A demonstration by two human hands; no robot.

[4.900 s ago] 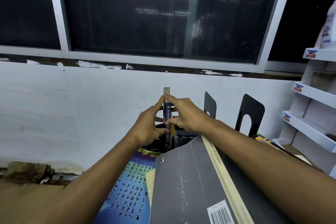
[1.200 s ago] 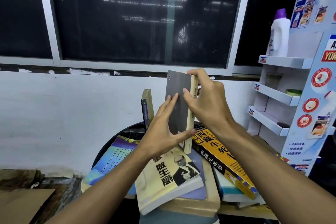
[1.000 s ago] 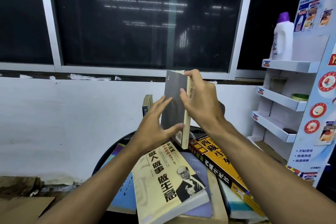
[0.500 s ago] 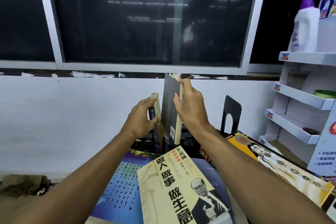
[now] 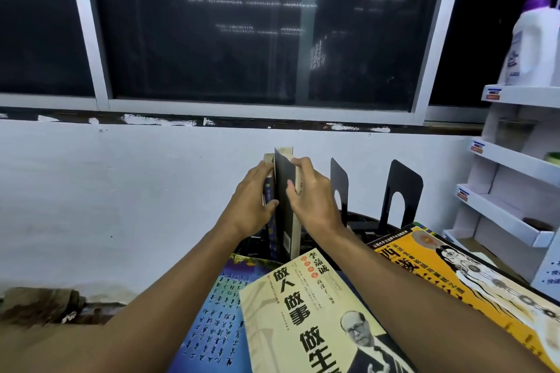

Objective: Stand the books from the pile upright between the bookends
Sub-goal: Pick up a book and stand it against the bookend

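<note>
A grey-covered book (image 5: 284,191) stands upright on the dark round table, and my right hand (image 5: 312,194) grips it from the right with the thumb on its cover. Beside it on the left stands a thinner blue-spined book (image 5: 268,191), which my left hand (image 5: 253,203) holds from the left. The two books touch. To the right rise two black bookends (image 5: 339,182) (image 5: 401,191). The pile lies near me: a cream book with a portrait (image 5: 306,312), a blue book (image 5: 212,312) and an orange book (image 5: 454,269).
A white wall and a dark window are straight behind the table. A white display shelf (image 5: 515,160) stands at the right with a white bottle with a purple cap (image 5: 533,39) on top. Brown cardboard (image 5: 45,342) lies at the lower left.
The grey book has come down from mid-air and now stands on the table against the blue-spined book. My left hand moved from the grey cover to the blue-spined book.
</note>
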